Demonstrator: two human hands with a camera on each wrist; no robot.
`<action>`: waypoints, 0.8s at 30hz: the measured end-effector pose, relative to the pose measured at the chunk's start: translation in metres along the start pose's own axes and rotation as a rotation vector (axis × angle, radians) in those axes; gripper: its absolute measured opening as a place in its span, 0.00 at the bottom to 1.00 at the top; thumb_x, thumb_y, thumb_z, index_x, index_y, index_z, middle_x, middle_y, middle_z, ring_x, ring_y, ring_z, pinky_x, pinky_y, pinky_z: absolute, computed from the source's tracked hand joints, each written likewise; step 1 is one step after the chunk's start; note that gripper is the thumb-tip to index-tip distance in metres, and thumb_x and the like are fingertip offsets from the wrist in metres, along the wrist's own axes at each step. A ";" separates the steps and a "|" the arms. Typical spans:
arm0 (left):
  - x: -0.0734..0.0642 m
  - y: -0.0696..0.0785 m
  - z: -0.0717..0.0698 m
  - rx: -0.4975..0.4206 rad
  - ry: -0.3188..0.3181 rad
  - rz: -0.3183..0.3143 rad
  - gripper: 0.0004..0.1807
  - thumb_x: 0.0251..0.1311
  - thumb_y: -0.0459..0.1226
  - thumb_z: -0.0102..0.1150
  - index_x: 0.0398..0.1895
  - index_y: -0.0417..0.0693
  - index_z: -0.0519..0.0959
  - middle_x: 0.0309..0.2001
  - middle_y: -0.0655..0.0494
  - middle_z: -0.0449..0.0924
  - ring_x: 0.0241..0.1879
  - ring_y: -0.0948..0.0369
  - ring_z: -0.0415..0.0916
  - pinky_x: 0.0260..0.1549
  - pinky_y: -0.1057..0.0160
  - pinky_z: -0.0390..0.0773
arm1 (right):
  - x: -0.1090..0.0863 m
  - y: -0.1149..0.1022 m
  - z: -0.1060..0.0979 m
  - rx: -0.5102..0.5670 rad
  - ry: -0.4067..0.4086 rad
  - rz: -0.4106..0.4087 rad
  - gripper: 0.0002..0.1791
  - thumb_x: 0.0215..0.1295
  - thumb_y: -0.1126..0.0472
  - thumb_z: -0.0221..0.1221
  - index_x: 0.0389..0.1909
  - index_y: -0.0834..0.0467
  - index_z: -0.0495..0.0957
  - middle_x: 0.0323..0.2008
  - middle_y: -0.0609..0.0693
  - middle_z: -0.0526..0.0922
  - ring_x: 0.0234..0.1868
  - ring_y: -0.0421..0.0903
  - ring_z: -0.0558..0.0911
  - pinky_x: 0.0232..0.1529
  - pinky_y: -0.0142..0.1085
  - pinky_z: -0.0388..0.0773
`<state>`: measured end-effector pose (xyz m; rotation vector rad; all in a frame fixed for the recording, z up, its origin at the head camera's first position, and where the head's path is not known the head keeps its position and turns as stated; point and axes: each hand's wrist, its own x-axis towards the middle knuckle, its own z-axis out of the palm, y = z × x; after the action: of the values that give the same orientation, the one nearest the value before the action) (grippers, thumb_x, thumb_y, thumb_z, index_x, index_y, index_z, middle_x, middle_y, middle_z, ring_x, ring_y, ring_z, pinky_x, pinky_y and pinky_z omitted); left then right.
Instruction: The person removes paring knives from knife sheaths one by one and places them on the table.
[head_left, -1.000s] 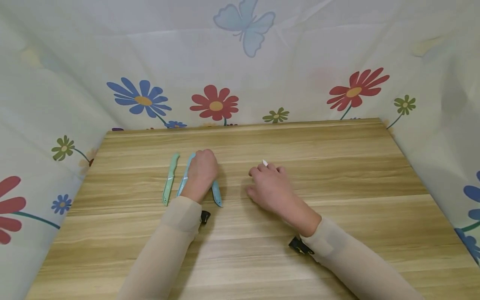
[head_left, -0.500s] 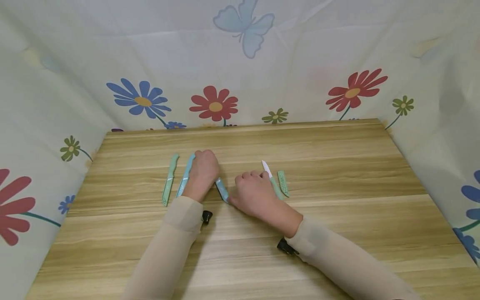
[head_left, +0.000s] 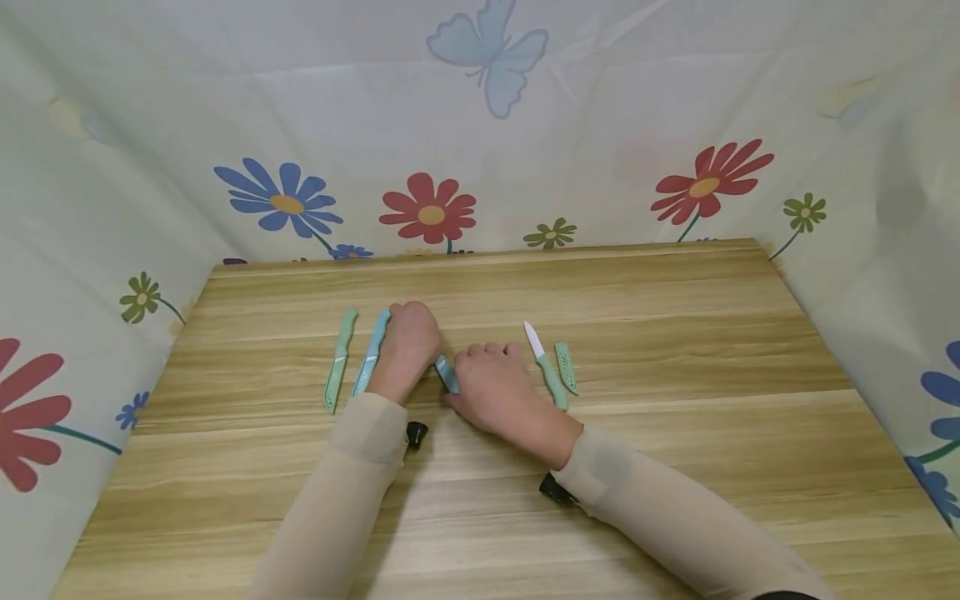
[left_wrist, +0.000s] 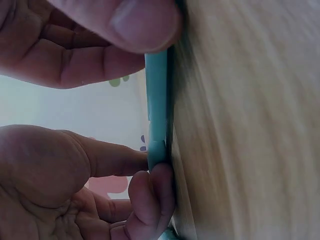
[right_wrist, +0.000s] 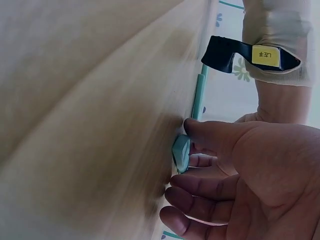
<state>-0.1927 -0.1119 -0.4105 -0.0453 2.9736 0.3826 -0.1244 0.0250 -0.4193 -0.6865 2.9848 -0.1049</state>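
Note:
A blue knife in its sheath [head_left: 446, 373] lies low over the table between both hands. My left hand [head_left: 408, 346] pinches its handle end, seen in the left wrist view as fingertips on the teal handle [left_wrist: 158, 150]. My right hand [head_left: 498, 387] has its thumb and fingers around the sheath end [right_wrist: 181, 152]. Most of this knife is hidden by the hands in the head view. To the left lie a second sheathed blue knife [head_left: 367, 367], partly behind the left hand, and a sheathed green knife [head_left: 340, 362].
Right of the right hand lies a green-handled knife [head_left: 551, 379] with its white blade bare, beside its green sheath [head_left: 567, 367]. The wooden table [head_left: 675, 333] meets a flower-printed curtain [head_left: 600, 150] at the back and sides.
My right hand has left the bare green-handled knife and moved left to the blue knife's sheath, uncovering the green knife and sheath. The sheath end has swung right. The left hand stays nearly still.

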 end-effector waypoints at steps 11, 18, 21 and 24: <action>0.004 -0.003 0.002 -0.030 -0.029 -0.009 0.11 0.66 0.26 0.52 0.43 0.24 0.81 0.50 0.34 0.81 0.52 0.43 0.74 0.56 0.50 0.76 | 0.004 -0.001 0.000 0.031 -0.061 -0.003 0.18 0.70 0.42 0.68 0.32 0.50 0.75 0.31 0.44 0.76 0.39 0.47 0.79 0.47 0.48 0.70; 0.006 -0.005 0.001 0.016 -0.044 0.034 0.13 0.65 0.30 0.53 0.41 0.24 0.80 0.49 0.34 0.82 0.52 0.43 0.77 0.62 0.49 0.70 | 0.002 0.000 -0.001 0.042 -0.041 0.003 0.14 0.70 0.47 0.67 0.36 0.53 0.78 0.32 0.46 0.80 0.38 0.48 0.80 0.47 0.48 0.72; 0.006 -0.006 0.000 -0.035 -0.040 0.011 0.17 0.67 0.32 0.54 0.46 0.21 0.78 0.52 0.32 0.80 0.55 0.41 0.75 0.64 0.49 0.71 | 0.001 0.001 -0.002 0.050 -0.033 0.007 0.13 0.69 0.49 0.67 0.37 0.54 0.78 0.32 0.47 0.81 0.37 0.48 0.81 0.47 0.48 0.72; 0.005 -0.007 -0.001 -0.104 -0.028 -0.015 0.20 0.68 0.34 0.56 0.51 0.19 0.76 0.54 0.31 0.78 0.57 0.40 0.75 0.65 0.48 0.73 | 0.000 0.003 -0.003 0.064 -0.027 0.011 0.13 0.69 0.50 0.67 0.35 0.54 0.78 0.30 0.46 0.80 0.34 0.47 0.80 0.46 0.48 0.71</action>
<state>-0.1979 -0.1189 -0.4124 -0.0721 2.9214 0.5316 -0.1263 0.0274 -0.4163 -0.6596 2.9447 -0.1886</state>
